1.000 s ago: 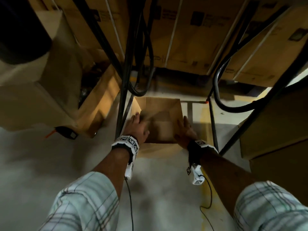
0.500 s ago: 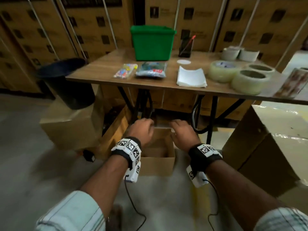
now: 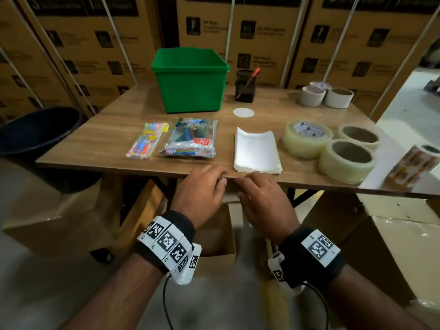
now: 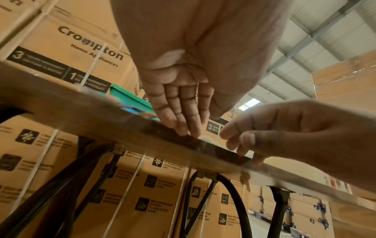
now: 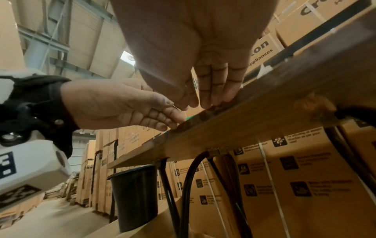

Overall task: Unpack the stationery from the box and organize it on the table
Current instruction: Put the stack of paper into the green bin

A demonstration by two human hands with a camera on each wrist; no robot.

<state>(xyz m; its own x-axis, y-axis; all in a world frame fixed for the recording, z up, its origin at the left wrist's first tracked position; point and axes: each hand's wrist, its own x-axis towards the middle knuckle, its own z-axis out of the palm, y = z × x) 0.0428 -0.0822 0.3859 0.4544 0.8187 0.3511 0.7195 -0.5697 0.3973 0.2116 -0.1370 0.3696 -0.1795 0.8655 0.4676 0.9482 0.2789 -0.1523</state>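
Nearby: paper stack (image 3: 257, 151) (just beyond fingertips), tape rolls (image 3: 331, 148).

Tall brown cartons (image 3: 95, 44) stacked in a wall at the back. Tied with white straps (image 3: 118, 39). Printed with black squares and the word "Crompton". At the left, a black bin (image 3: 35, 129) sitting on a big brown crate (image 3: 59, 222). Low at the right, another brown crate (image 3: 381, 246), shiny on top. Grey floor (image 3: 47, 294) down below. Up high, a grey metal roof (image 4: 305, 40) with a bright skylight (image 4: 249, 104).
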